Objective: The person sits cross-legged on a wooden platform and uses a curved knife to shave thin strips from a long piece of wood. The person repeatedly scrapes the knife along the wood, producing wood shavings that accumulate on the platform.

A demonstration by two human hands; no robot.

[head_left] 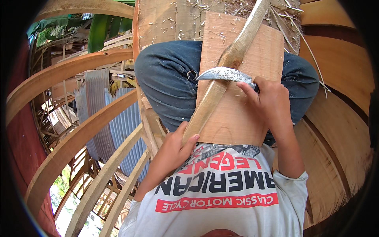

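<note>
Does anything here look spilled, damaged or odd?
Pale shavings lie scattered over the planks at the top of the view, which looks messy. The curved knife in the right hand has a blotchy, speckled blade, perhaps worn or stained.

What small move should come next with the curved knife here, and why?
Probably a short, shallow stroke of the curved knife along the wooden stick, away from the left hand: the right hand has the blade lying across the stick's middle, the left grips its near end, and shavings lie beyond.
</note>
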